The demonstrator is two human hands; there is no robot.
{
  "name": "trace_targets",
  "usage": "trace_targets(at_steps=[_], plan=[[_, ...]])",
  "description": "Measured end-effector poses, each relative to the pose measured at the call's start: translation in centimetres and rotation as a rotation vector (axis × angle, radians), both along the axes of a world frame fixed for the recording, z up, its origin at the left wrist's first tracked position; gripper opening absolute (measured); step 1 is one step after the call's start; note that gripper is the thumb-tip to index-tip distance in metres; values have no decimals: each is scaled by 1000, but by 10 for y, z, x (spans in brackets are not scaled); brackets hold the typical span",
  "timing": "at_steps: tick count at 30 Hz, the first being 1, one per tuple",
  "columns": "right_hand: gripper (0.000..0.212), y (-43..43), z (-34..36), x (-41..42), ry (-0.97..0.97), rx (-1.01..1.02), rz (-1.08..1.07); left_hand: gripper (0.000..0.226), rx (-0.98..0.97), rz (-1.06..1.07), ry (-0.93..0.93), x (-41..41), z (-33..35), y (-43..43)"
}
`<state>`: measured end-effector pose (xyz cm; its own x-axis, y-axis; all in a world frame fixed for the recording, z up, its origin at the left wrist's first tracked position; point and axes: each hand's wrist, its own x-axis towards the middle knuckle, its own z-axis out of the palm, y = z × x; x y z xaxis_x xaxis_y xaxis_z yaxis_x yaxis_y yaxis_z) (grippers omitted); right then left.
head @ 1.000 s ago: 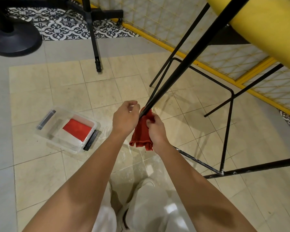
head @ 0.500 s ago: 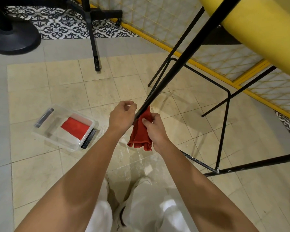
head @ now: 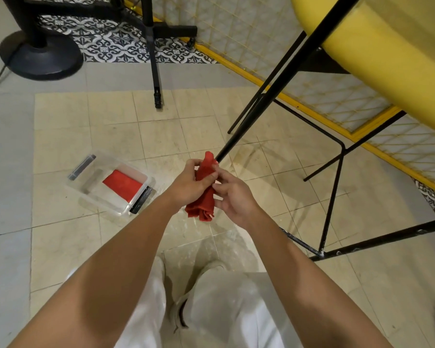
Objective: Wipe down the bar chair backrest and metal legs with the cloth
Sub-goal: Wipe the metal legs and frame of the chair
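Head view, cloth: red cloth [head: 203,189] bunched into a roll at mid-frame above the tiled floor [head: 176,126]; its long axis runs near upright in the picture, tip pointing up and away, loose folds hanging towards the person
Head view, chair leg: black metal leg [head: 283,79] slants from the top right down to the cloth's tip and meets it there; the yellow padded part of the chair [head: 387,59] sits at the upper right
Head view, left grip: left grip [head: 189,184] clenched round the cloth's middle
Head view, right grip: right grip [head: 232,197] pinches the cloth's right side with curled fingertips; the palm stays clear of it
Head view, surroundings: clear plastic box [head: 96,187] on the floor to the left, well apart from the cloth, with a second red cloth [head: 122,184] inside; black round base [head: 40,56] at the top left; white trousers [head: 224,310] at the bottom
Hidden or cut off: the leg's lower stretch disappears behind cloth and fingers, so whether the cloth wraps it cannot be told; the yellow padding and the leg's upper end are cut by the frame edge; the chair's thin lower rods [head: 332,202] are partly cut off at the right
Against half a second ago: the left grip then closed on the bare leg above the cloth and now holds the cloth itself; the right grip then enclosed the cloth and now only pinches it; the cloth's tip now stands above the left grip
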<state>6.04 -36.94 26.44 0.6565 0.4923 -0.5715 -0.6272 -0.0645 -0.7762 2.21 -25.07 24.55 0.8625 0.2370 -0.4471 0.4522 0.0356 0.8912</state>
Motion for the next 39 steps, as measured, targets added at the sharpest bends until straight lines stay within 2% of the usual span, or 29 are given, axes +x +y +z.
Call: trace_targets(at_steps=[3,5,11,15,23,28,35,39], plan=[[53,0,8,5,-24,34,7,29,-29,182,-68,4,-1,3],[49,-2,11,9,-69,-21,8,24,-33,289,-84,10,-2,4],[41,-24,-3,20,-100,-155,-226,37,291,203,-241,30,-1,-20],[40,-25,-8,29,-83,-206,-312,39,290,237,-171,39,-14,-31],[24,-11,-14,39,-75,-234,-243,37,305,216,27,43,-48,-27],[23,-10,-19,44,-63,-263,-202,38,353,171,160,43,-58,-24],[23,-7,-27,43,-47,-276,-208,33,251,240,5,47,-39,-22],[38,0,-32,41,-59,-307,-179,33,231,261,3,47,-45,-24]])
